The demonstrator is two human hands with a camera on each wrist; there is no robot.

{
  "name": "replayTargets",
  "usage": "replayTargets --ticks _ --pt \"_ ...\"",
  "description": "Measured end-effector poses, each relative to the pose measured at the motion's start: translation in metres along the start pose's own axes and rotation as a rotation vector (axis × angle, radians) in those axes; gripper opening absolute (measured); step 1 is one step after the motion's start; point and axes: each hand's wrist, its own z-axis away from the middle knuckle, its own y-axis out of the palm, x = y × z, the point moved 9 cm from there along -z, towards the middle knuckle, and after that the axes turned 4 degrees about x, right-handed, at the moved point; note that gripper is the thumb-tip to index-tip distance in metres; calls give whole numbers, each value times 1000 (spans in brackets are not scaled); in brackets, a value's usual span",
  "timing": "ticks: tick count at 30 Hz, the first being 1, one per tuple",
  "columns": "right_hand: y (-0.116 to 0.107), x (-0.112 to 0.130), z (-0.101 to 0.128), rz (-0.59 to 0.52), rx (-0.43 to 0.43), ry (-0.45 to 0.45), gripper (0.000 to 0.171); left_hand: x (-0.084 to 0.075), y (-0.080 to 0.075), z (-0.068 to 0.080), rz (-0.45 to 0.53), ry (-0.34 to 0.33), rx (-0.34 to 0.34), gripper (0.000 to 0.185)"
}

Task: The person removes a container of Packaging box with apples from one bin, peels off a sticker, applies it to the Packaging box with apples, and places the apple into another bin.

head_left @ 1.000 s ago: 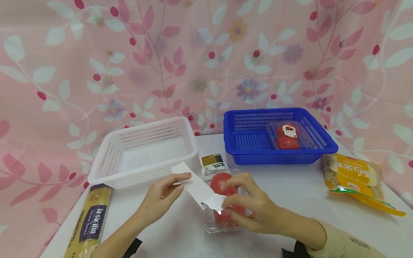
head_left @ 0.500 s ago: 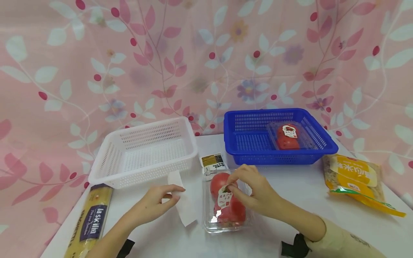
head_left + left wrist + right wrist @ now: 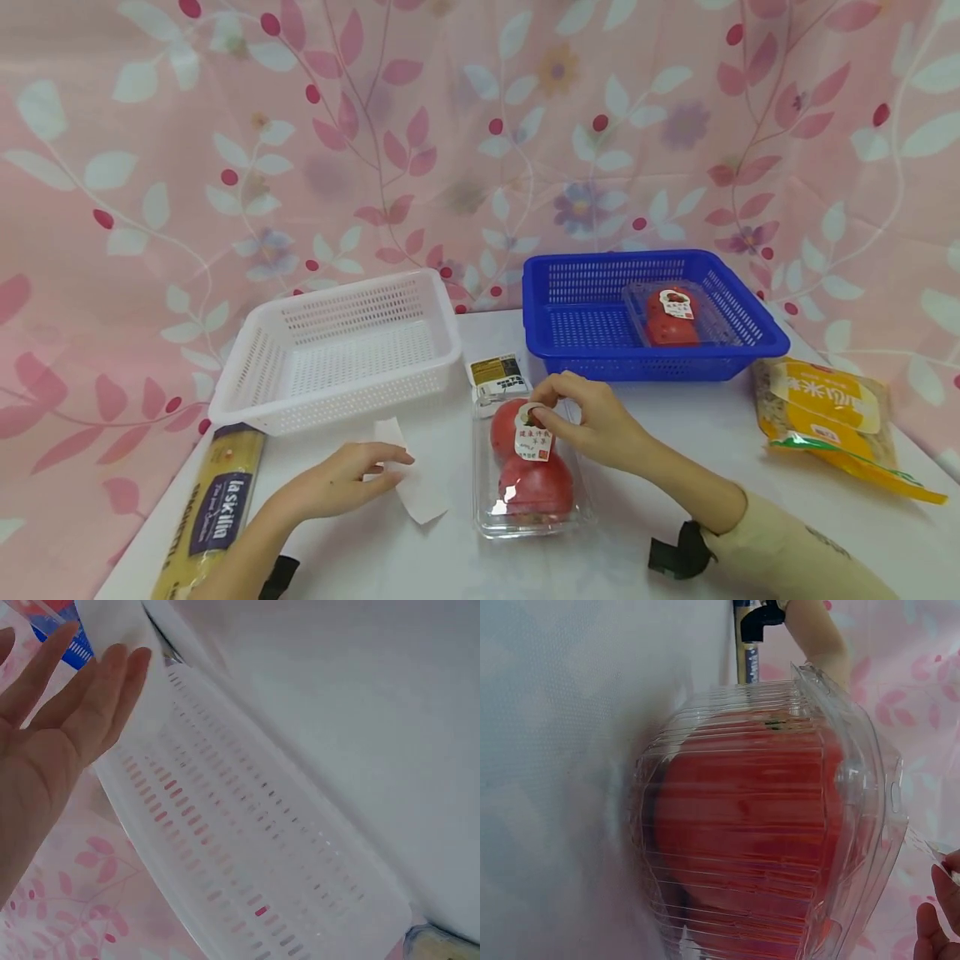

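Observation:
My right hand [image 3: 592, 421] pinches the top of a small white label [image 3: 532, 443] with red print, over the lid of a clear plastic box [image 3: 480, 500]. Two round red fruits [image 3: 536, 487], tomato-like, fill that box. From the side, in the right wrist view, the label [image 3: 924, 844] hangs from the fingertips close beside the lid. Left of the box, my left hand [image 3: 337, 483] holds a white paper strip [image 3: 423, 492]. The left wrist view has this strip [image 3: 120, 626] behind the fingers, its grip partly hidden.
A white basket [image 3: 337, 408] stands at the back left, a blue basket [image 3: 652, 367] at the back right with another labelled fruit box [image 3: 675, 321]. A small packet [image 3: 498, 375] lies behind the near box. Spaghetti [image 3: 217, 508] and a yellow bag [image 3: 825, 408] lie at the sides.
My right hand has drawn the label off the paper strip and brought it over the box lid. The left hand has moved left and down with the strip.

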Motion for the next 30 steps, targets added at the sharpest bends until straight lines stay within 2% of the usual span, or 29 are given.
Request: replayTargets --ticks 3,5,8,10,13,18,21,25,30 --pt "5 -7 -2 -33 54 52 9 5 2 3 -14 -62 71 34" --pt "9 -11 -3 -48 86 80 8 6 0 5 -49 -116 84 37" --pt "12 -13 -4 -67 116 93 9 -3 -7 5 -169 -162 8 36" --pt "13 -14 -5 -69 131 96 9 -17 -11 3 -276 -140 -70 32" --pt "15 -15 -6 -62 150 98 9 -48 -13 -4 -392 -32 -149 26" --pt "18 -18 -8 -33 168 101 9 -102 -4 -11 -442 268 -194 22" --pt "20 -20 -8 -25 168 98 10 -129 4 -13 -495 451 -236 24" --pt "24 -20 -8 -15 165 56 10 -147 16 -20 -570 602 -247 23" --pt "28 -20 -8 8 161 -12 10 -153 32 -31 -605 685 -221 18"
